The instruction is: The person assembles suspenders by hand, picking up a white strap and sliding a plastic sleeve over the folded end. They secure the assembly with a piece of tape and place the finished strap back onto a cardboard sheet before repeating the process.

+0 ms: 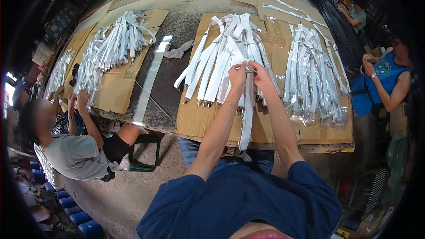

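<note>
My left hand [237, 76] and my right hand [261, 77] meet near the middle of the cardboard, fingers closed around the upper part of a pair of white suspenders [248, 115]. Its straps hang down from my fingers past the table's front edge. Just beyond my hands lies a fanned pile of white suspenders [217, 73] with metal clips at the lower ends. Small details between my fingertips are too fine to make out.
Suspenders in clear bags [310, 77] lie to the right on cardboard [190, 124]. Leftward are a clear plastic strip [150, 82], a thin rod [152, 99] and another suspender pile [121, 44]. A seated co-worker [75, 150] is at left; another person [387, 77] stands at right.
</note>
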`<state>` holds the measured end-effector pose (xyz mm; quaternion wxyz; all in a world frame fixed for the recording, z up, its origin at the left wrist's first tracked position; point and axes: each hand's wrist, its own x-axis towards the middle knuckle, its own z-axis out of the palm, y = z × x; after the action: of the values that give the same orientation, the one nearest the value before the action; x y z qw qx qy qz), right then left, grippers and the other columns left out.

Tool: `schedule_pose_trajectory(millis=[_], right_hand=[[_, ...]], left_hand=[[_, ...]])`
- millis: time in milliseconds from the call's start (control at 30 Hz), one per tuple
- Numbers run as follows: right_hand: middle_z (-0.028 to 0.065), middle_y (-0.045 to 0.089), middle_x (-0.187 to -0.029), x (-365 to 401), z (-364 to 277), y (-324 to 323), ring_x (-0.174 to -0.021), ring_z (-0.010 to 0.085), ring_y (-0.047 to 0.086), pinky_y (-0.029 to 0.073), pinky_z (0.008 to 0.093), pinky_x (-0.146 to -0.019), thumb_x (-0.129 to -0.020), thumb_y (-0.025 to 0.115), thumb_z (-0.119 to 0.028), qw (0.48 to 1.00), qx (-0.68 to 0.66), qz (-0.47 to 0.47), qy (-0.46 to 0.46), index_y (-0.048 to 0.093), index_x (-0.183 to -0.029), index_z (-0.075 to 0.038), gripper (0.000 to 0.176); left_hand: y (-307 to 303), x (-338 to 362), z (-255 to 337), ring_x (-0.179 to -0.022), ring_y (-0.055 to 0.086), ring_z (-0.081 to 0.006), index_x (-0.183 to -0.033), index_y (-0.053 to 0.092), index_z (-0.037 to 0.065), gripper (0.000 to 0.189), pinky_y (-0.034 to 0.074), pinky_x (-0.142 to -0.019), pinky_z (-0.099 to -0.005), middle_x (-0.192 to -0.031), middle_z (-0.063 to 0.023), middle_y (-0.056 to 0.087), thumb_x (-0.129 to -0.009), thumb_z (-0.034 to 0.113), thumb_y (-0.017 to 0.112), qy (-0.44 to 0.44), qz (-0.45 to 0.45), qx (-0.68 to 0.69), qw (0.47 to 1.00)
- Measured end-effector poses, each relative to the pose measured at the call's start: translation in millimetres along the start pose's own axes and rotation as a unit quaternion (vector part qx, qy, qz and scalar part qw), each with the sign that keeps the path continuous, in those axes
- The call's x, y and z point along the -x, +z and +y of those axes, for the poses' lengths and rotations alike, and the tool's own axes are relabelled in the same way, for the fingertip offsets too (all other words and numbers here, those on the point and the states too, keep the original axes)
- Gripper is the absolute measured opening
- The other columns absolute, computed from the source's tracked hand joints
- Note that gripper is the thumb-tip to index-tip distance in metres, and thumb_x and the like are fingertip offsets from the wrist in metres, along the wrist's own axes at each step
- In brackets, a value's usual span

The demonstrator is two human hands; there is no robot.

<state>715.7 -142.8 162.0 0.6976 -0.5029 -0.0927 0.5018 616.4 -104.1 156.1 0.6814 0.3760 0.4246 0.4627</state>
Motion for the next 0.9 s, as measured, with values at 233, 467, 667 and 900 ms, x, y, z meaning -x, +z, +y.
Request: schedule_pose_trajectory(millis=[233,467,667,900], right_hand=[[0.0018,0.057,-0.076,-5.0,3.0,-8.6,-0.064,0.0141,0.052,0.041,0.0292,-0.050,-0.079,0.069,-0.020,0.997,0.028,-0.048,0.056,0.060,-0.088,-0.006,0.019],[0.0039,0.060,-0.072,-49.3,-26.4,16.6,-0.055,0.0126,0.051,0.040,0.0290,-0.048,-0.075,0.071,-0.021,0.941,0.329,-0.050,0.054,0.062,-0.077,-0.006,0.017],[0.0041,0.060,-0.070,-41.6,-26.1,25.6,-0.058,0.0163,0.055,0.042,0.0306,-0.050,-0.073,0.072,-0.016,0.979,0.195,-0.052,0.039,0.063,-0.075,-0.004,0.015],[0.0121,0.059,-0.077,-66.4,-22.0,8.2,-0.061,0.0240,0.058,0.049,0.0367,-0.057,-0.075,0.071,-0.020,0.988,0.069,-0.061,0.123,0.055,-0.091,0.000,0.030]], left_hand=[[-18.8,30.0,1.5,-0.056,0.058,-0.0162,-0.087,0.061,-0.006,0.020,0.047,-0.049,-0.0295,-0.077,-0.0109,0.063,-0.086,0.014,0.061,-0.083,-0.136,0.014,0.987],[-16.9,33.0,-0.4,-0.052,0.058,-0.0185,-0.084,0.062,-0.006,0.014,0.046,-0.047,-0.0295,-0.068,-0.0116,0.062,-0.082,0.008,0.059,-0.124,-0.129,0.030,0.983],[0.7,13.9,-15.3,-0.063,0.059,-0.0175,-0.091,0.060,-0.006,0.018,0.048,-0.056,-0.0299,-0.074,-0.0091,0.061,-0.086,0.011,0.058,-0.051,-0.094,0.109,0.988],[26.1,38.5,13.0,-0.065,0.053,-0.0094,-0.086,0.065,-0.005,0.023,0.041,-0.058,-0.0257,-0.075,-0.0053,0.063,-0.084,0.018,0.064,0.033,-0.002,-0.031,0.999]])
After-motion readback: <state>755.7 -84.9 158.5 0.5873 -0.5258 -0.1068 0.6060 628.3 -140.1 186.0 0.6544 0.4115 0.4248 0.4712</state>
